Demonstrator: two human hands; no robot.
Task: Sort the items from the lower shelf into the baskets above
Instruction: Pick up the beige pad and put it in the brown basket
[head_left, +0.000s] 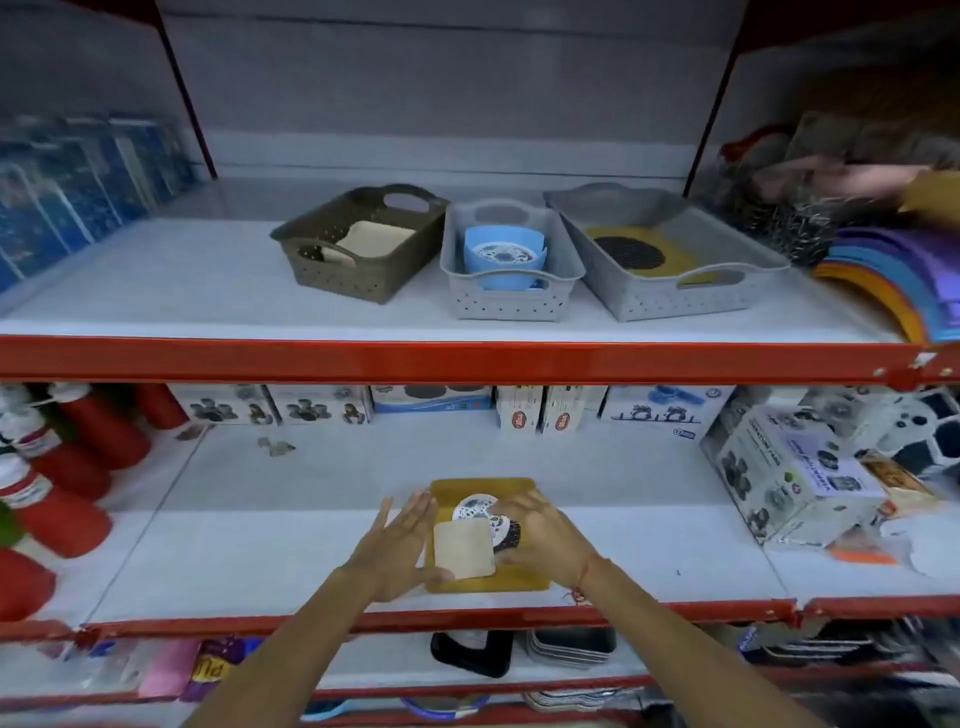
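While both of my hands work at the small pile on the lower shelf (260, 545), the three baskets wait above on the upper shelf (156, 291): the wide grey basket (675, 301) on the right with a yellow mat and a dark round mat in it, the smaller grey basket (511, 304) in the middle with a blue bowl-shaped item, and the brown basket (332, 270) on the left with beige squares. My pile sits on a yellow mat (488, 584) near the shelf's front edge; on it lie a patterned white disc (470, 506), a dark ridged round piece (511, 532) and a beige square coaster (464, 550). My left hand (400, 545) is spread, thumb under the coaster's corner, not clamped; my right hand (540, 535) curls over the round pieces, though I cannot tell whether it grips them. Lifting the coaster carelessly could, I judge, drag the disc along or nudge the mat off the front edge. Writing on the boxes (800, 467) behind is too blurred to read.
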